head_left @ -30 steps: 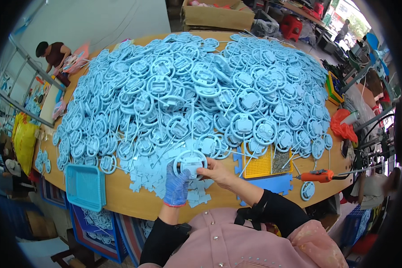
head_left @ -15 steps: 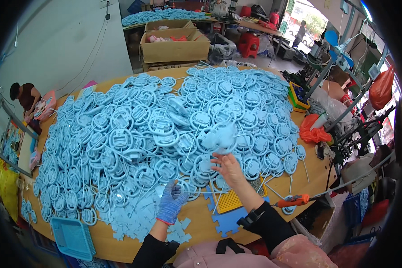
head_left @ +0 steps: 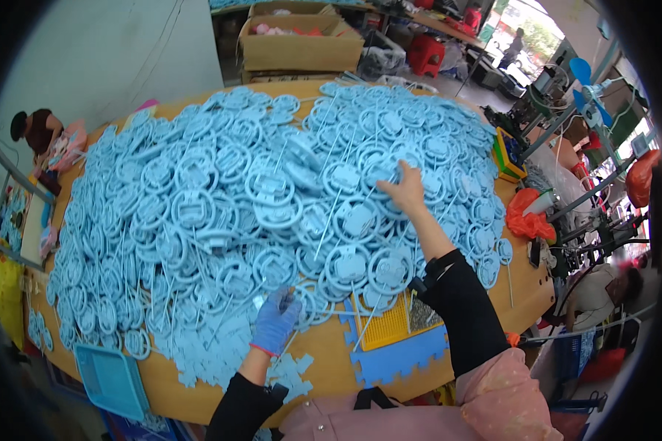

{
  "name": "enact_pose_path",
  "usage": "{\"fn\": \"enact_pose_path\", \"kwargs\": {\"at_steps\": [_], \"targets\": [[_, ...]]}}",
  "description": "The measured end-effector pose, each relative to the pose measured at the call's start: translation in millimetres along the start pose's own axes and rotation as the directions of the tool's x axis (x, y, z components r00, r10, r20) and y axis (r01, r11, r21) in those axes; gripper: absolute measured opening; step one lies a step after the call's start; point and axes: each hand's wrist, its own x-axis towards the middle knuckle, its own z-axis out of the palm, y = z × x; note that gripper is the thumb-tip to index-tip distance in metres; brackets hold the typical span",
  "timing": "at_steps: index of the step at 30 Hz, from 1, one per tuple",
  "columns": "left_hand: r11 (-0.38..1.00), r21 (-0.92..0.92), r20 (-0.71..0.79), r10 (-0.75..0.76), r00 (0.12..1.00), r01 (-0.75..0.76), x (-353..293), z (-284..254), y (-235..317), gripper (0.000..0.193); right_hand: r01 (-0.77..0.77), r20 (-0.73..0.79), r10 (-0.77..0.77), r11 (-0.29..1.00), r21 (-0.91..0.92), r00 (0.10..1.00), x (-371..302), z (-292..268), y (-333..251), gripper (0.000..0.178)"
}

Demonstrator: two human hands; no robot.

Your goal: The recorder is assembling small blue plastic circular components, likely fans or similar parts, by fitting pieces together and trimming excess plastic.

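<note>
A large heap of light-blue round plastic pieces (head_left: 191, 209), each a ring with a flat centre, many with a thin rod, covers most of the table. My bare right hand (head_left: 407, 191) reaches over the heap's right side, thumb and fingers apart, against the round pieces there. My left hand (head_left: 276, 321), in a thin blue glove, is low at the heap's front edge with its fingers curled. What it holds, if anything, is hidden; a thin rod shows just below it. Small flat light-blue plates (head_left: 206, 353) lie beside it in a loose pile.
A yellow perforated tray (head_left: 386, 331) with small metal parts rests on a blue foam mat (head_left: 401, 360) in front. A blue basket (head_left: 110, 382) stands at the near left. A red bag (head_left: 528, 213) is at the right. Two people sit beyond the table's sides.
My right hand has moved away from me over the heap; the blurred blue piece beside it no longer shows. The view has shifted, and my right sleeve now hides most of the orange-handled tool.
</note>
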Motion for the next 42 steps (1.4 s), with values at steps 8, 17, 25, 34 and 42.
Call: {"fn": "enact_pose_path", "kwargs": {"at_steps": [8, 17, 25, 34, 42], "targets": [[0.84, 0.346, -0.167, 0.493, 0.854, -0.417, -59.1, -19.3, 28.0, 0.061, 0.554, -0.388, -0.417, 0.746, 0.37, 0.822, -74.3, -108.6, -108.0, 0.065], [0.934, 0.289, -0.147, 0.26, 0.954, -0.21, -156.7, -69.2, 61.5, 0.058, 0.741, -0.022, -0.896, 0.353, 0.572, 0.444, -273.6, -52.6, -206.2, 0.04], [0.735, -0.572, -0.5, 0.04, 0.865, -0.365, -258.1, -147.5, -49.4, 0.054, 0.56, 0.634, -0.676, 0.711, 0.425, 0.376, -366.0, 15.4, -122.6, 0.032], [0.514, -0.826, -0.253, 0.032, 0.967, -0.233, -243.2, -106.8, -52.1, 0.068, 0.258, 0.722, -0.505, 0.863, 0.435, 0.473, -373.3, 48.3, -112.7, 0.016], [0.703, -0.711, -0.044, -0.023, 0.999, -0.015, -174.7, -76.8, -55.6, 0.065, 0.11, 0.625, -0.701, 0.691, 0.715, 0.343, -305.8, -43.6, -196.0, 0.009]]}}
